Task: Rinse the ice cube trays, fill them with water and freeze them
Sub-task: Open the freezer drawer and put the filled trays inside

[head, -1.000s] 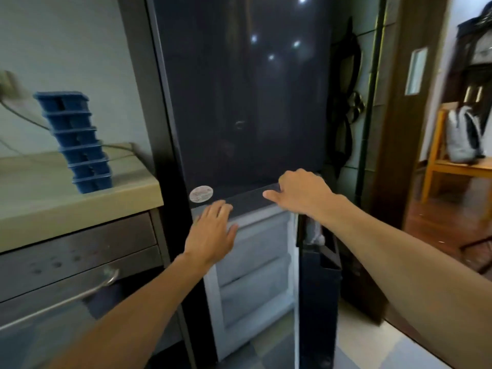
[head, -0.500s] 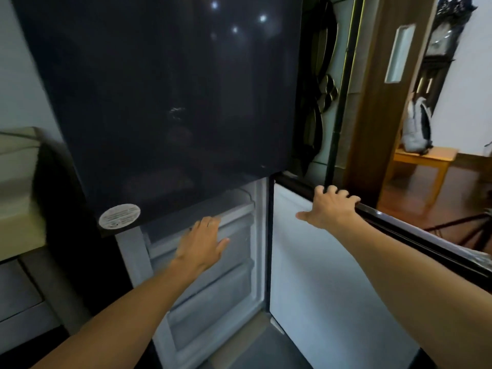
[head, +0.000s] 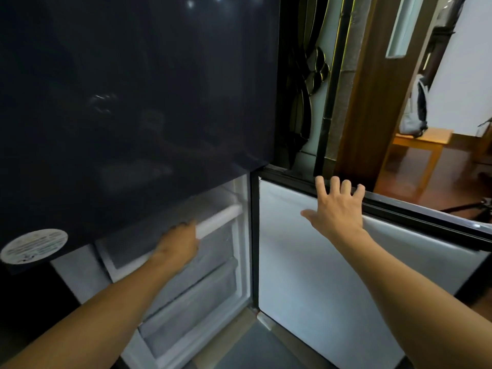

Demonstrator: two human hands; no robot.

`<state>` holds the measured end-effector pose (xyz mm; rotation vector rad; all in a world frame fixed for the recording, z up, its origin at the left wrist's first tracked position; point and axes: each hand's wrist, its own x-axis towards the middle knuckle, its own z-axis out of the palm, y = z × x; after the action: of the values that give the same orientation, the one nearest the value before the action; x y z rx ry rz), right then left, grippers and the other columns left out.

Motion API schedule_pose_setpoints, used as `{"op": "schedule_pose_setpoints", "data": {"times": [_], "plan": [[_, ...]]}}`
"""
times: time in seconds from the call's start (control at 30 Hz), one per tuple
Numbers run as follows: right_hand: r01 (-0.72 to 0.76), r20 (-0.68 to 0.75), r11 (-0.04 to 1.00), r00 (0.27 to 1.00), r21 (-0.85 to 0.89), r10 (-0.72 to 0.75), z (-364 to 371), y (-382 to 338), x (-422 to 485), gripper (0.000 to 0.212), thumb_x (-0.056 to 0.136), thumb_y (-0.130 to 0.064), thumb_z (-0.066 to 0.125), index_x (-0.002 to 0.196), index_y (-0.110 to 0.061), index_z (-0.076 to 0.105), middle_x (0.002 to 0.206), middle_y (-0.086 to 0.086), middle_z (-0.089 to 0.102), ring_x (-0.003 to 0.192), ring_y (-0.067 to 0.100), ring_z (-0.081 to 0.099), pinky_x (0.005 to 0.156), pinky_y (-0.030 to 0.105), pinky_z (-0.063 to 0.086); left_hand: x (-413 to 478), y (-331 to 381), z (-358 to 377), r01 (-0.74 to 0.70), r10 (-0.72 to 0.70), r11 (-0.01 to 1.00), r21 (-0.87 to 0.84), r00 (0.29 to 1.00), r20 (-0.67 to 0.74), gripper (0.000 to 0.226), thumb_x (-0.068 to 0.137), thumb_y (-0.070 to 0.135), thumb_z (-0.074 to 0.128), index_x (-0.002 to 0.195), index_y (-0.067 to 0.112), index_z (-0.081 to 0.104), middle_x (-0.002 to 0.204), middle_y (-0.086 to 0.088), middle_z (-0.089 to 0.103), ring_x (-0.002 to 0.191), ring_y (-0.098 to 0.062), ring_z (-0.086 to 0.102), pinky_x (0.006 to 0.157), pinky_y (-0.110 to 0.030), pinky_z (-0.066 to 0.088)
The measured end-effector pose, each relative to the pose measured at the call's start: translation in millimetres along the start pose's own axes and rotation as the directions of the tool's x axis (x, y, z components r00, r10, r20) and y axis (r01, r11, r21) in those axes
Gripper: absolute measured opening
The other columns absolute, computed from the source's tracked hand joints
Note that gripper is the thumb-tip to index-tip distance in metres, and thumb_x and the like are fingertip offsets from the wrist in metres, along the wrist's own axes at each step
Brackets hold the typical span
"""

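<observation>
The freezer compartment [head: 243, 251] sits under the dark upper door [head: 133, 102], and its white-lined door [head: 319, 288] stands wide open to your right. There are three frosted drawers [head: 197, 286] stacked inside, but I can't tell what is in them. Your left hand [head: 178, 243] curls round the top drawer [head: 221, 221] by its white rail — your right hand [head: 335, 209] rests on the open door's top edge, fingers straight and spread.

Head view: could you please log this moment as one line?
freezer door open | left hand grips top drawer | right hand rests on door top | trays unseen
</observation>
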<state>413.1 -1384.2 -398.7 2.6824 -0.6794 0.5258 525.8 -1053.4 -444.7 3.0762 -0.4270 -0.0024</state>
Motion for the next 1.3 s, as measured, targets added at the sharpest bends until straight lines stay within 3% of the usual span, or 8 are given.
{"op": "schedule_pose_setpoints", "data": {"times": [0.17, 0.3, 0.5, 0.63, 0.73, 0.87, 1.13, 1.3], "plan": [[0.011, -0.028, 1.000, 1.000, 0.004, -0.011, -3, -1, -6, 0.099, 0.084, -0.079, 0.052, 0.157, -0.020, 0.020, 0.144, 0.014, 0.041, 0.130, 0.039, 0.041, 0.113, 0.059, 0.028, -51, 20, -5, -0.217, 0.218, 0.976, -0.027, 0.974, 0.055, 0.037, 0.098, 0.036, 0.058, 0.127, 0.017, 0.045, 0.124, -0.007, 0.060, 0.104, -0.029, 0.059, 0.084, -0.038, 0.049], [0.024, -0.019, 1.000, 1.000, -0.007, -0.025, -9, -3, -14, 0.104, 0.084, -0.080, 0.052, 0.159, -0.018, 0.016, 0.149, 0.016, 0.039, 0.135, 0.040, 0.038, 0.114, 0.058, 0.028, -86, 38, 6, -0.289, 0.290, 0.957, 0.020, 0.957, -0.012, 0.030, 0.100, 0.036, 0.056, 0.124, 0.020, 0.047, 0.114, -0.003, 0.061, 0.086, -0.018, 0.052, 0.069, -0.032, 0.041], [0.059, 0.096, 0.997, 0.993, 0.058, -0.064, -43, -12, -29, 0.106, 0.087, -0.076, 0.053, 0.163, -0.019, 0.005, 0.168, 0.017, 0.014, 0.155, 0.043, 0.007, 0.121, 0.064, 0.011, -118, 35, -11, -0.255, 0.247, 0.954, -0.157, 0.966, -0.070, 0.046, 0.099, 0.041, 0.059, 0.139, 0.021, 0.048, 0.131, -0.004, 0.061, 0.110, -0.023, 0.060, 0.091, -0.038, 0.053], [0.143, -0.016, 0.966, 0.990, 0.217, -0.143, -89, -44, -57, 0.088, 0.092, -0.067, 0.055, 0.158, -0.018, 0.022, 0.162, 0.014, 0.028, 0.152, 0.038, 0.018, 0.120, 0.057, 0.022, -150, 9, -34, -0.290, 0.259, 0.947, -0.141, 0.944, -0.203, 0.052, 0.100, 0.048, 0.053, 0.145, 0.024, 0.044, 0.142, -0.003, 0.056, 0.125, -0.026, 0.056, 0.101, -0.041, 0.048], [0.269, -0.177, 0.867, 0.961, 0.419, -0.213, -134, -79, -87, 0.074, 0.095, -0.061, 0.056, 0.151, -0.015, 0.039, 0.149, 0.010, 0.047, 0.140, 0.033, 0.039, 0.110, 0.049, 0.040, -181, -28, -56, -0.266, 0.208, 0.950, -0.163, 0.930, -0.302, 0.051, 0.101, 0.052, 0.048, 0.146, 0.025, 0.046, 0.143, 0.002, 0.058, 0.126, -0.021, 0.058, 0.104, -0.039, 0.048], [0.492, -0.395, 0.665, 0.866, 0.561, -0.308, -207, -135, -131, 0.061, 0.098, -0.057, 0.055, 0.139, -0.012, 0.052, 0.128, 0.007, 0.061, 0.120, 0.029, 0.056, 0.092, 0.044, 0.052, -233, -87, -96, -0.219, 0.096, 0.952, -0.213, 0.876, -0.472, 0.035, 0.099, 0.050, 0.052, 0.124, 0.027, 0.060, 0.115, 0.006, 0.070, 0.098, -0.018, 0.067, 0.086, -0.039, 0.056], [0.771, -0.672, 0.275, 0.636, 0.575, -0.380, -356, -246, -197, 0.049, 0.096, -0.055, 0.060, 0.126, -0.016, 0.057, 0.116, 0.000, 0.064, 0.098, 0.023, 0.062, 0.075, 0.037, 0.050, -344, -203, -182, -0.142, -0.114, 0.956, -0.257, 0.626, -0.771, 0.022, 0.098, 0.051, 0.053, 0.095, 0.033, 0.065, 0.080, 0.016, 0.069, 0.067, -0.005, 0.064, 0.060, -0.029, 0.052], [0.791, -0.686, 0.149, 0.594, 0.593, -0.422, -429, -311, -206, 0.058, 0.095, -0.061, 0.056, 0.133, -0.018, 0.050, 0.126, 0.002, 0.060, 0.102, 0.026, 0.063, 0.077, 0.035, 0.045, -378, -265, -214, 0.010, -0.217, 0.967, -0.255, 0.559, -0.801, 0.024, 0.098, 0.051, 0.053, 0.093, 0.029, 0.064, 0.074, 0.017, 0.063, 0.062, -0.001, 0.057, 0.054, -0.022, 0.044]]}}
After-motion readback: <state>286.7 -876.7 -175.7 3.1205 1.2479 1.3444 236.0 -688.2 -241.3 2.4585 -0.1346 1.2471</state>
